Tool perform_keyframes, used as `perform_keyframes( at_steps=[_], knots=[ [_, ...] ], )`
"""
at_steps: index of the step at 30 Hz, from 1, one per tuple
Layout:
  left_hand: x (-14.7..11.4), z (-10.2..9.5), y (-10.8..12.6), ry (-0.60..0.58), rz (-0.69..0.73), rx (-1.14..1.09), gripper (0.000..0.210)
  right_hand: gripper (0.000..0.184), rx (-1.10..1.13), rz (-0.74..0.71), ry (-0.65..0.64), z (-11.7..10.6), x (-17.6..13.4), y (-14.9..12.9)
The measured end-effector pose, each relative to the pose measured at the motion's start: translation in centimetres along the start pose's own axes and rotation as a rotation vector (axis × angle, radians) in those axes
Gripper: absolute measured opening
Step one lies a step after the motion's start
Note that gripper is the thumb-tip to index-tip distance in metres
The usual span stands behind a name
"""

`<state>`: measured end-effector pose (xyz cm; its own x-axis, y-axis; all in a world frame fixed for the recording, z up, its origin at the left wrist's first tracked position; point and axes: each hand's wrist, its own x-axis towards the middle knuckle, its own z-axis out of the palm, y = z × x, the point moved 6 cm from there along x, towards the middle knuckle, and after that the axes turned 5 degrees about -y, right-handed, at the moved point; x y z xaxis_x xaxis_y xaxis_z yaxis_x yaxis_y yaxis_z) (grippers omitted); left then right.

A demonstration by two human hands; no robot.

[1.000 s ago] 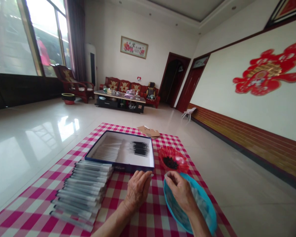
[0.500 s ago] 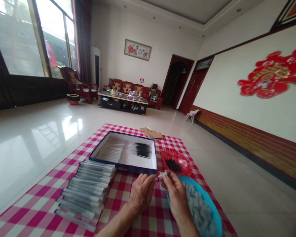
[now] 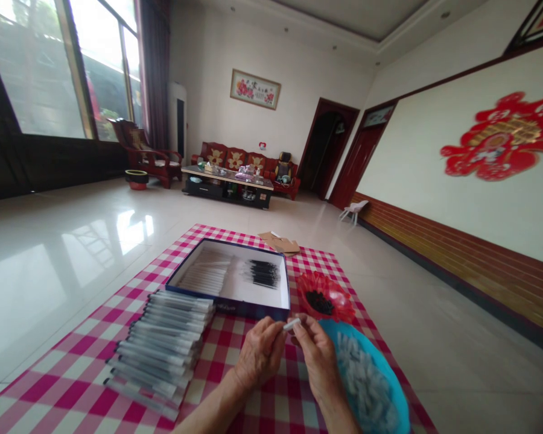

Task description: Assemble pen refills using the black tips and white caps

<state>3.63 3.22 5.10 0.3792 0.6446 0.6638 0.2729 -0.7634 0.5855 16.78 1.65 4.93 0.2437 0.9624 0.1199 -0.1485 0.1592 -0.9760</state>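
My right hand [image 3: 317, 349] pinches a whitish pen cap [image 3: 292, 324] between thumb and fingers. Its left end meets the fingertips of my left hand [image 3: 262, 349], which are closed on a pen, mostly hidden inside the hand. Both hands are nearly together, just in front of a shallow dark-blue box [image 3: 253, 308]. In that box lie pale thin tubes [image 3: 206, 272] on the left and black-ended pen refills [image 3: 263, 273] on the right. Beside my right hand, a blue basin [image 3: 400, 386] holds many translucent caps [image 3: 366, 380]. Left of my hands is a pile of capped pens [image 3: 163, 343].
A red flower-shaped bowl [image 3: 344, 301] with small black parts stands behind the basin. Brown cardboard [image 3: 280, 243] lies at the far edge of the checked tablecloth [image 3: 235, 386]. Beyond are a coffee table [image 3: 226, 187], a wooden sofa [image 3: 235, 158] and a small stool [image 3: 355, 208].
The cap in my right hand has moved slightly left, closing the small gap to my left fingertips. The view has shifted a little; the other things lie as before.
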Motion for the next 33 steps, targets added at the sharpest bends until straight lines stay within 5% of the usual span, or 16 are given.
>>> perform_keyframes(
  at_steps=[17,33],
  knots=[
    [0.6,-0.3,0.4,-0.051,-0.021,-0.207,0.025,0.029,-0.09,-0.052,-0.028,0.1,-0.3,-1.0],
    [0.0,0.6,-0.2,-0.068,0.014,-0.083,0.021,0.028,-0.147,-0.099,-0.058,0.0,-0.2,-1.5]
  ],
)
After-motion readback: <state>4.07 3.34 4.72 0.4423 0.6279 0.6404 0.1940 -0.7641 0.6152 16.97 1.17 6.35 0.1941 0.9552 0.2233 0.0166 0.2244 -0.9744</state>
